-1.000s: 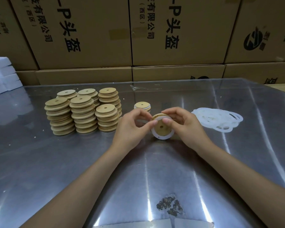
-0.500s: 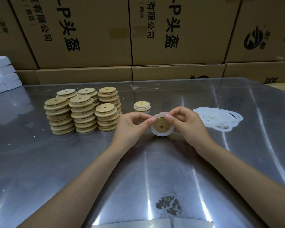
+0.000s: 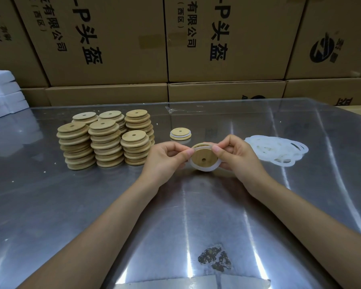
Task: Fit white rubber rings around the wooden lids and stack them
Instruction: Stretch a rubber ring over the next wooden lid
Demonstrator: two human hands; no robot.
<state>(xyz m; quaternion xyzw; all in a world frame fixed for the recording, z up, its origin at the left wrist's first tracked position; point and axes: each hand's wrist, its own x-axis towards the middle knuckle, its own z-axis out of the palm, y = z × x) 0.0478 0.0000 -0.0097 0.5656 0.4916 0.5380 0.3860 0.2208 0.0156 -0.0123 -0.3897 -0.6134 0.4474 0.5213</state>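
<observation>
Both hands hold one round wooden lid (image 3: 204,157) with a centre hole, tilted toward me above the table. A white rubber ring (image 3: 202,168) sits round its lower edge and stretches over the top. My left hand (image 3: 165,158) pinches the ring at the upper left; my right hand (image 3: 237,155) pinches it at the upper right. Behind them lies a single lid with a white ring fitted (image 3: 180,133). Several stacks of bare wooden lids (image 3: 104,140) stand at the left. A heap of loose white rings (image 3: 277,150) lies at the right.
The shiny metal table (image 3: 71,205) has a worn dark patch (image 3: 215,260) near its front edge. Printed cardboard boxes (image 3: 113,42) form a wall behind the table. White foam blocks (image 3: 2,94) sit at the far left edge.
The lid has tipped more toward me and both thumbs have moved to its upper edge, drawing the ring's top part over the rim.
</observation>
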